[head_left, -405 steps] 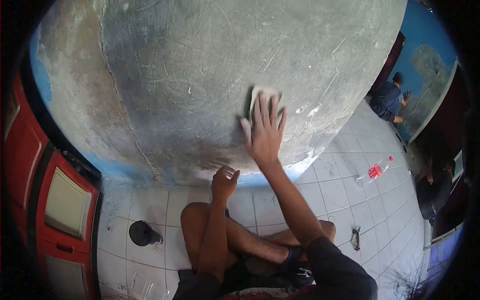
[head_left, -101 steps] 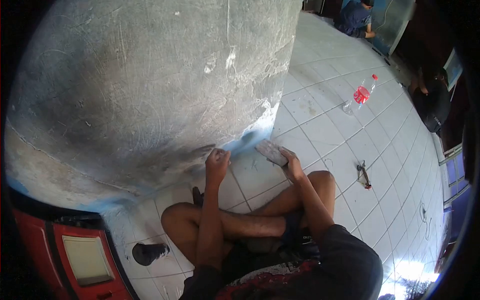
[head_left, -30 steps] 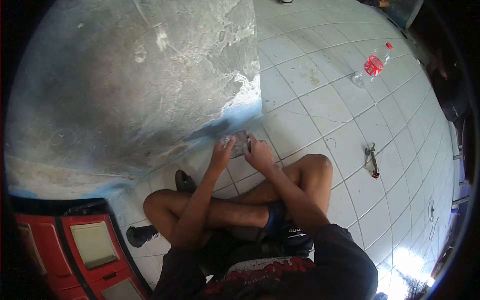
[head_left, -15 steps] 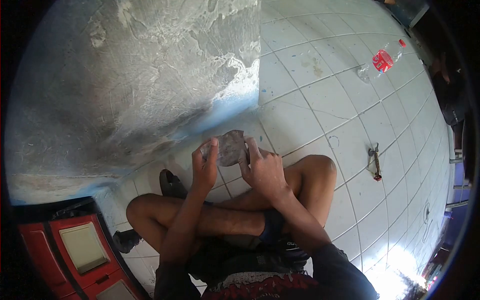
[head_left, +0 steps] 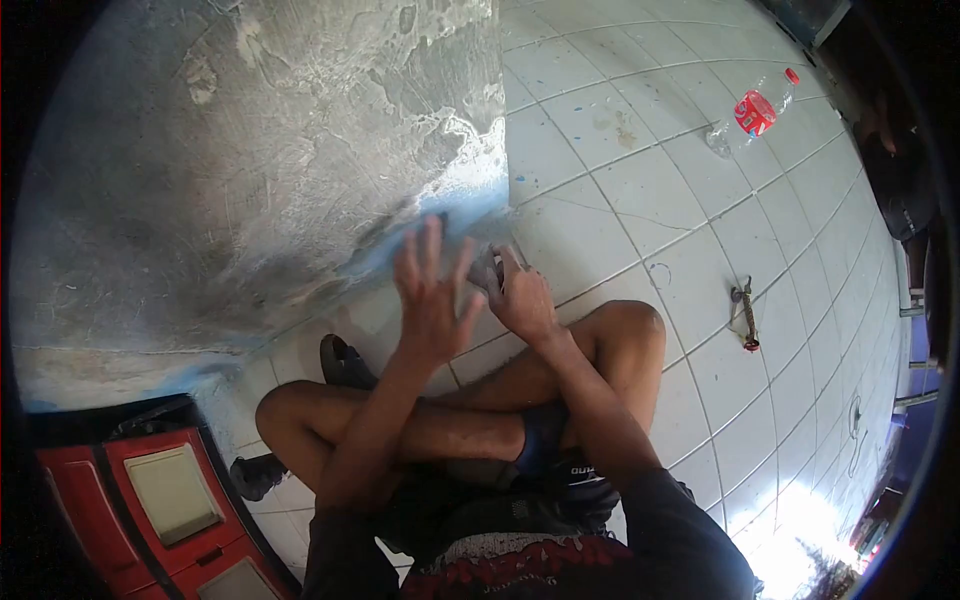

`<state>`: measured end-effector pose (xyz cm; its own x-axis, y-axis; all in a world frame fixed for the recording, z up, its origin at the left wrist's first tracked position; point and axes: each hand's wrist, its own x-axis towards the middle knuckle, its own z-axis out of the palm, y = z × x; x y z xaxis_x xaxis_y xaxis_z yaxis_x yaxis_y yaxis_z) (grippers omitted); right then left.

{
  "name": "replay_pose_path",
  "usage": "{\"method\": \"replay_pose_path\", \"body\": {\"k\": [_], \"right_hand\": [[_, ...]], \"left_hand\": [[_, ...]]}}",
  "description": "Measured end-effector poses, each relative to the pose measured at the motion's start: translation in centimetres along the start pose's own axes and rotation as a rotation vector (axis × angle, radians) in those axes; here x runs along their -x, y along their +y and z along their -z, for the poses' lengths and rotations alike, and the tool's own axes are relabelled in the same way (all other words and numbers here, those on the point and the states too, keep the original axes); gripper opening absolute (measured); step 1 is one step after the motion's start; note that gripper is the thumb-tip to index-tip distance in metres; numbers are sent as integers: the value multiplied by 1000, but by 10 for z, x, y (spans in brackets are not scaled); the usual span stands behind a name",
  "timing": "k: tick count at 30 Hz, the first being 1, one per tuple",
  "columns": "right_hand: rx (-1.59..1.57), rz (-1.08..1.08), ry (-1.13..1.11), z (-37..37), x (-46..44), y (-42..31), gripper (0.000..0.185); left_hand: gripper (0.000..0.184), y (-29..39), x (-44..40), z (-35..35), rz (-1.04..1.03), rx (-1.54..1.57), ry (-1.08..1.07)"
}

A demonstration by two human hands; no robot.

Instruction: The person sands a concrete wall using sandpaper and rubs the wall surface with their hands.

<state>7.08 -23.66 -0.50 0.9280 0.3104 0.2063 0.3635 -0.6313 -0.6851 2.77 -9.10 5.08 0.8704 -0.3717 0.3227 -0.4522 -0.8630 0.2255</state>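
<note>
My right hand (head_left: 525, 303) is closed around a worn grey piece of sandpaper (head_left: 483, 268), pinched between thumb and fingers above my crossed legs. Most of the sheet is hidden by the fingers and by my left hand. Slightly blurred, my left hand (head_left: 430, 312) has its fingers spread and holds nothing; it hovers just left of the sandpaper. Beyond both hands stands a patchy grey wall (head_left: 290, 150) with scraped plaster and a blue strip low down.
A clear plastic bottle with a red label (head_left: 755, 112) lies on the tiled floor (head_left: 640, 240) at upper right. Nearer, a small metal tool (head_left: 748, 316) lies on the tiles. A red cabinet (head_left: 205, 552) stands at lower left, with dark footwear (head_left: 345, 362) by my legs.
My left hand has let go of the sandpaper and spread its fingers. The sheet, earlier held flat between both hands, is now in my right hand alone and shows less.
</note>
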Motion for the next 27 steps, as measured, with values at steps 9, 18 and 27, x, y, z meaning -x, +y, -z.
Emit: {"method": "replay_pose_path", "body": {"k": [9, 18, 27], "right_hand": [[230, 411, -202, -11, 16, 11, 45], [179, 419, -90, -22, 20, 11, 38], [-348, 373, -131, -42, 21, 30, 29]], "left_hand": [[62, 2, 10, -6, -32, 110, -104], [55, -2, 13, -3, -137, 68, -51], [58, -3, 10, -9, -137, 36, -21]]}}
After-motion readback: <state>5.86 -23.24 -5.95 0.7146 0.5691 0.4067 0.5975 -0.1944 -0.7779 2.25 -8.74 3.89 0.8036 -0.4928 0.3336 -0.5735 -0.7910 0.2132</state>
